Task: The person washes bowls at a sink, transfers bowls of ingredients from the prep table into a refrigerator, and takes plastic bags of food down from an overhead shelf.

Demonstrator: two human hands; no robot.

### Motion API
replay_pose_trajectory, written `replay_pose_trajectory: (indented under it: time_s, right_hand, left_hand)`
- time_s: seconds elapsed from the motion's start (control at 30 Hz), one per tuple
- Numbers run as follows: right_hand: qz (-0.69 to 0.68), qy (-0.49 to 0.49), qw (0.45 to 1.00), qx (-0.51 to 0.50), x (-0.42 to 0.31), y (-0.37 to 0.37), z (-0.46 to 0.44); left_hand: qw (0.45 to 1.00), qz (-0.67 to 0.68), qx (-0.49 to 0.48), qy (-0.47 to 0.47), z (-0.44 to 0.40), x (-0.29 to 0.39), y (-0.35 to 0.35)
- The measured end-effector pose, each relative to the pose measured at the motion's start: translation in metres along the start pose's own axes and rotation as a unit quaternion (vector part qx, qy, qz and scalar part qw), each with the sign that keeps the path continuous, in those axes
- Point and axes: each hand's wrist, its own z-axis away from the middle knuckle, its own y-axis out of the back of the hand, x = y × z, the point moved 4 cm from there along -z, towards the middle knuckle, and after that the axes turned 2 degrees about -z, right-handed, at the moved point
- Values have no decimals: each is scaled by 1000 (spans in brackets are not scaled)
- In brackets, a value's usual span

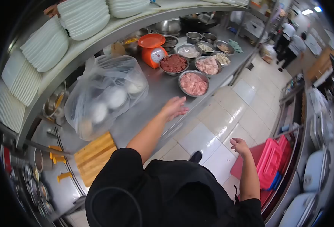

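Observation:
My left hand (174,108) reaches over the front edge of the steel counter (136,123), fingers apart and holding nothing. Just beyond it is a metal bowl of pale pink meat (193,83). A bowl of dark red meat (173,63) and another bowl of light pink meat (207,65) sit behind that one. An orange scale (153,51) stands to their left. A clear plastic bag (108,94) with round white items lies left of my left hand. Over the floor at the right, my right hand (239,146) has curled fingers, and their inside is hidden.
Stacked white plates (48,43) line the upper shelf. A wooden board (95,158) lies at the counter's near left. A pink lidded bin (267,162) stands by my right arm. Two people (290,41) are in the far aisle. Small bowls (194,37) line the counter's far end.

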Motion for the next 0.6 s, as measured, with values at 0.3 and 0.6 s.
replay_pose_trajectory:
  time_s: [0.3, 0.6]
  right_hand:
    - [-135, 173, 962, -160, -170, 29, -196]
    - [-258, 175, 930, -197, -274, 27, -285]
  left_hand:
    - [982, -28, 184, 29, -78, 0, -41]
    - [922, -35, 384, 37, -45, -15, -47]
